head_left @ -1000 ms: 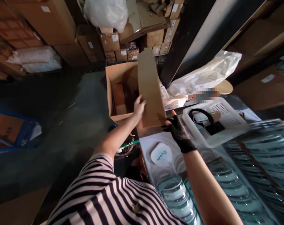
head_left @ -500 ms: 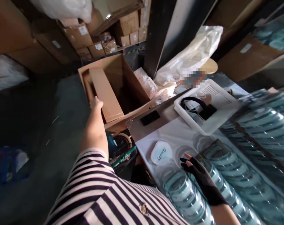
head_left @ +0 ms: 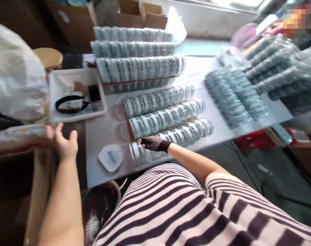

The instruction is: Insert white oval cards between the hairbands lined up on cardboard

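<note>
While the gloved right hand [head_left: 153, 143] rests on the near row of round tins [head_left: 170, 138], its fingers lie flat and loose on the tins without gripping any. This row lies close to the near edge of the white worktop [head_left: 99, 133], with its long axis running from the hand toward the far right. Two more rows [head_left: 165, 109] lie parallel just behind it, each a line of clear-lidded teal tins standing on edge. The bare left hand [head_left: 64, 145] hovers past the left edge of the worktop, fingers spread and released, holding nothing, just above a cardboard flap [head_left: 41, 181]. A white rounded pad [head_left: 111, 158] lies near the near-left corner of the worktop; its printed word is too blurred to read. A white tray [head_left: 52, 85] holding a black band [head_left: 69, 103] sits at the far-left corner. Further stacks of tins [head_left: 137, 51] lie across the far edge, and more bundles [head_left: 232, 97] toward the right edge.
</note>
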A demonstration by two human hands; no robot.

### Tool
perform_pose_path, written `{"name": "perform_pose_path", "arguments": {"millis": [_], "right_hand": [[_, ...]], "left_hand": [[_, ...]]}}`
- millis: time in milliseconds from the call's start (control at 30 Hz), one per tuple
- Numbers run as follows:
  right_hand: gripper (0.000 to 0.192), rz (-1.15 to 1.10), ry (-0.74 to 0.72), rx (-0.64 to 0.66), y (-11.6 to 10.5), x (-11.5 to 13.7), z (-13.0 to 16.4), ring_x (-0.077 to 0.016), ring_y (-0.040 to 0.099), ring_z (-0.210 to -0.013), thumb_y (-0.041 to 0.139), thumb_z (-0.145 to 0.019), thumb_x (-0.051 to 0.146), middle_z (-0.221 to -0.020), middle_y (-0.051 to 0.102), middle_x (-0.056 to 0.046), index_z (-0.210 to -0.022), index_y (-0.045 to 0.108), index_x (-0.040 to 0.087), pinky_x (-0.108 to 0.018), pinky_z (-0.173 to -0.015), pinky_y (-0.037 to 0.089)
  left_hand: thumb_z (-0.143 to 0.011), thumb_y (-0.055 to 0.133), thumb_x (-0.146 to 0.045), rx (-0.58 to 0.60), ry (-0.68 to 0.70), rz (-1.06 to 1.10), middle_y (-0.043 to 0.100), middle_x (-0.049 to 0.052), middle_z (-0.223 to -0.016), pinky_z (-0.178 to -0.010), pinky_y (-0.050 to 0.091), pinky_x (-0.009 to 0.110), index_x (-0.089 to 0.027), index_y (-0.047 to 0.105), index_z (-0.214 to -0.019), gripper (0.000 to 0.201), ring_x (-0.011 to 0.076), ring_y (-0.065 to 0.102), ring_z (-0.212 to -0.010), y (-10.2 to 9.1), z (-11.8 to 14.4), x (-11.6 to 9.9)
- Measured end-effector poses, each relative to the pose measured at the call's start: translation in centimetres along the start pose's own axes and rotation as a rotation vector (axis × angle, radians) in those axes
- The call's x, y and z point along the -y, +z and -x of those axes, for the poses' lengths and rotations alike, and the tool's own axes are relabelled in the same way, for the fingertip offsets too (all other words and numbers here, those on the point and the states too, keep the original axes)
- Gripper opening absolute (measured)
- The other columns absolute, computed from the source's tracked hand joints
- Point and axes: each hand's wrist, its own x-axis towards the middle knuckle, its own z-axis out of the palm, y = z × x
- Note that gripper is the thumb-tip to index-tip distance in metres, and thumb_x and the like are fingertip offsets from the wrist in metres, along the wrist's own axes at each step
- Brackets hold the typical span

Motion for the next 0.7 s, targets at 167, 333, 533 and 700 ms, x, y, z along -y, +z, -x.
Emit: {"name": "perform_pose_path", "arguments": {"millis": [167, 333, 533, 700], "right_hand": [[0.057, 0.042, 0.178, -0.515, -14.3, -11.6, 9.1, -0.0265, 0.060, -0.121, 0.060, -0.083, 0.042, -0.132, 0.065, -0.008, -0.135, 0.059, 0.019, -0.041, -0.109, 0.044], [0.075, 0.106, 0.528, -0.878, -26.2, -25.4, 16.5, -0.0330, 0.046, -0.138, 0.067, -0.077, 0.046, -0.149, 0.049, -0.019, -0.142, 0.049, 0.012, -0.044, -0.116, 0.035], [0.059, -0.111, 0.677, -0.710, -26.9, -32.6, 18.5, -0.0339, 0.060, -0.117, 0.056, -0.084, 0.054, -0.125, 0.064, -0.023, -0.123, 0.058, 0.010, -0.047, -0.103, 0.045], [0.052, -0.221, 0.645, -0.570, -27.6, -33.5, 18.7, -0.0282, 0.066, -0.107, 0.051, -0.088, 0.056, -0.123, 0.068, -0.018, -0.120, 0.062, 0.016, -0.040, -0.089, 0.054]], "left_hand": [[-0.082, 0.064, -0.044, 0.220, 0.243, 0.157, 0.025, 0.016, -0.163, -0.124, 0.026, 0.043, -0.021, 0.046, -0.141, 0.066, 0.0313, 0.024, -0.153, 8.8, 14.9, -8.8], [-0.077, 0.070, -0.042, 0.202, -0.266, 0.046, 0.035, 0.016, -0.158, -0.123, 0.028, 0.045, -0.027, 0.036, -0.147, 0.080, 0.0338, 0.032, -0.149, 13.3, 26.8, -9.5], [-0.074, 0.077, -0.032, 0.189, -0.412, -0.001, 0.044, 0.017, -0.154, -0.121, 0.031, 0.041, -0.021, 0.036, -0.149, 0.086, 0.0297, 0.040, -0.145, 14.5, 26.2, -12.6], [-0.078, 0.076, -0.030, 0.178, -0.712, 0.236, 0.064, 0.016, -0.134, -0.113, 0.042, 0.038, -0.015, 0.054, -0.134, 0.063, 0.0275, 0.056, -0.132, 14.1, 24.0, -13.1]]}}
